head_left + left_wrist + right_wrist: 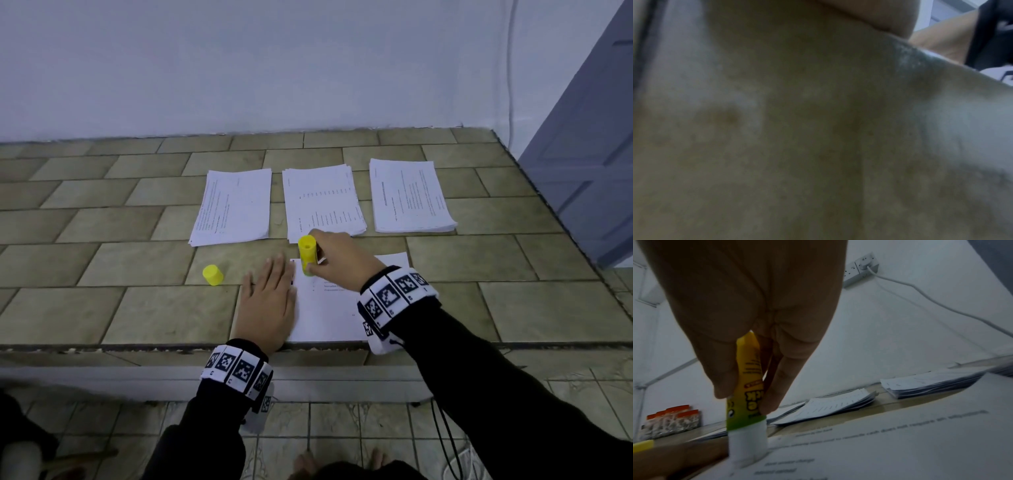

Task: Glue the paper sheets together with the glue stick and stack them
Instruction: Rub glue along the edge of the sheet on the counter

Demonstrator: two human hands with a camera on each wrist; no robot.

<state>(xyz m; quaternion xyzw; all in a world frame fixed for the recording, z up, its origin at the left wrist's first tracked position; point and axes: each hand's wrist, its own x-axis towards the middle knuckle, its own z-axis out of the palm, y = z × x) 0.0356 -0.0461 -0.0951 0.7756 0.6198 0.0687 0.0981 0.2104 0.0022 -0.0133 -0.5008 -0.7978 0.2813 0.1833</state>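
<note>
Yellow-and-green glue stick [306,254], yellow cap [212,274], white printed sheet [329,308], olive tiles [113,222]

Fingers [723,369] pinch glue stick [745,410], seemingly touching sheet [900,451].

Dim, cool, even light, soft shadows, left wrist view wholly blurred, wide-angle bending at edges

You have three white paper stacks [323,202] along the far worktop [102,222]; nearer, a single printed sheet [329,315], with the yellow plastic cap [212,274] to its left.
</note>
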